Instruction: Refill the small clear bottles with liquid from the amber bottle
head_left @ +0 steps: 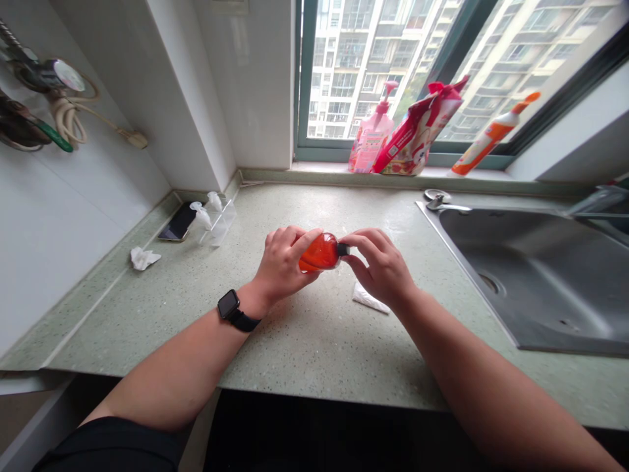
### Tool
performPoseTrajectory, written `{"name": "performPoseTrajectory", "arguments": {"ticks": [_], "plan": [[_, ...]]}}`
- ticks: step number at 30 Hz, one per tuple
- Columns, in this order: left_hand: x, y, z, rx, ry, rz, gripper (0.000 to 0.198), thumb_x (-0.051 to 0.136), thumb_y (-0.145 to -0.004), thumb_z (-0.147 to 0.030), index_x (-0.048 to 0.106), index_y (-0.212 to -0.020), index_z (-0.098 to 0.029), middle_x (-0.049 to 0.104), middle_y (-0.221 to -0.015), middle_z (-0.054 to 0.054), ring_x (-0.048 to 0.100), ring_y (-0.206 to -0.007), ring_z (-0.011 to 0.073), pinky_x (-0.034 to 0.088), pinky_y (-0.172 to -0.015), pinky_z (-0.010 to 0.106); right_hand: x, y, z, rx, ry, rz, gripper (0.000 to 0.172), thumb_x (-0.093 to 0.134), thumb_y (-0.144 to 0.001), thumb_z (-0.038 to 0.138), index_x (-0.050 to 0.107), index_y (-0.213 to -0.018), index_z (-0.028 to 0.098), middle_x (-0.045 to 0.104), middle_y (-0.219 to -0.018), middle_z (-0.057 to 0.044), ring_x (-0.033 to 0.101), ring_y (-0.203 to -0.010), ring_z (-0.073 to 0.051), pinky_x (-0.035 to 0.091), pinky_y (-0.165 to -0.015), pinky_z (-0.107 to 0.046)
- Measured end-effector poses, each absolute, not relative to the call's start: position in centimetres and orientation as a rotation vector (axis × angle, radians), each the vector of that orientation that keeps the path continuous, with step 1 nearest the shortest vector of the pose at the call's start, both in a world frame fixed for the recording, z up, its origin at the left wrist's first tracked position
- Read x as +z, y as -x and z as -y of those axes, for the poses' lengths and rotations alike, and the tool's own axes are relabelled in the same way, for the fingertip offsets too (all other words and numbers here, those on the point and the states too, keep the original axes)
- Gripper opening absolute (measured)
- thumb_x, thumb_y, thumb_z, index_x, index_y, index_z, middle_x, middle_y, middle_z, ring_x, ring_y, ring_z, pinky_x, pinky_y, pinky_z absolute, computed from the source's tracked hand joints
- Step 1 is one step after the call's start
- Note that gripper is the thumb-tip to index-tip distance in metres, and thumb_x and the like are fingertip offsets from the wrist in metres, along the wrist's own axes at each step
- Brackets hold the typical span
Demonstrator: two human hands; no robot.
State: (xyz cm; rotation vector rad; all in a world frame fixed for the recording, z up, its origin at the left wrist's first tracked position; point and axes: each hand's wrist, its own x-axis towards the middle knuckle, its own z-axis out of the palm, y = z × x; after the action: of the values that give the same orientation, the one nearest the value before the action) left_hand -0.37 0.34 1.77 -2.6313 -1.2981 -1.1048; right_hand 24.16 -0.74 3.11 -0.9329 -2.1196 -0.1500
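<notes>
Above the middle of the counter, a small bottle of orange-red liquid (324,252) lies tilted on its side, its neck toward the right. My left hand (287,262) is wrapped round the bottle's body and hides its base. At the other end, my right hand (381,259) pinches the black cap (343,250) between thumb and fingers. The cap sits on the neck; whether it is tight I cannot tell. A folded white tissue (369,299) lies on the counter just below my right hand.
A steel sink (501,328) is set in on the right, with its faucet (445,204). At left stand a clear plastic holder (219,224), a phone (177,223) and a crumpled tissue (144,258). A pink pump bottle (369,143), red bag (417,134) and orange bottle (484,143) line the windowsill.
</notes>
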Motion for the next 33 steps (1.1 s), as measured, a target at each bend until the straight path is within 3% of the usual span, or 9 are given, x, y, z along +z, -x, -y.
{"name": "performPoseTrajectory", "arguments": {"ticks": [13, 22, 33], "plan": [[1.7, 0.4, -0.2, -1.122, 2.638, 1.254, 0.068, 0.077, -0.091, -0.055, 0.053, -0.15, -0.031, 0.069, -0.129, 0.008, 0.063, -0.116, 0.0283, 0.041, -0.104, 0.046, 3.1, -23.6, 1.4, -0.117, 0.931, 2.032, 0.018, 0.06, -0.103, 0.035, 0.063, -0.12, 0.029, 0.068, -0.104, -0.008, 0.066, -0.095, -0.026, 0.057, -0.082, -0.044], [2.2, 2.9, -2.6, -1.541, 2.379, 1.362, 0.078, 0.082, -0.086, -0.064, 0.048, -0.145, -0.027, 0.067, -0.136, 0.012, 0.067, -0.121, 0.0287, 0.052, -0.107, 0.049, 2.8, -24.3, 0.7, -0.012, 0.971, 2.016, 0.044, 0.057, -0.106, 0.039, 0.049, -0.148, 0.029, 0.067, -0.123, -0.012, 0.07, -0.107, -0.028, 0.062, -0.089, -0.049], [1.2, 8.9, -7.6, -1.698, 1.86, 1.819, 0.079, 0.095, -0.074, -0.044, 0.056, -0.14, -0.025, 0.072, -0.128, 0.01, 0.071, -0.113, 0.0286, 0.057, -0.099, 0.046, 2.5, -24.3, 0.5, -0.035, 1.02, 2.081, 0.044, 0.057, -0.105, 0.039, 0.048, -0.147, 0.026, 0.068, -0.124, -0.013, 0.072, -0.105, -0.028, 0.062, -0.083, -0.045]]}}
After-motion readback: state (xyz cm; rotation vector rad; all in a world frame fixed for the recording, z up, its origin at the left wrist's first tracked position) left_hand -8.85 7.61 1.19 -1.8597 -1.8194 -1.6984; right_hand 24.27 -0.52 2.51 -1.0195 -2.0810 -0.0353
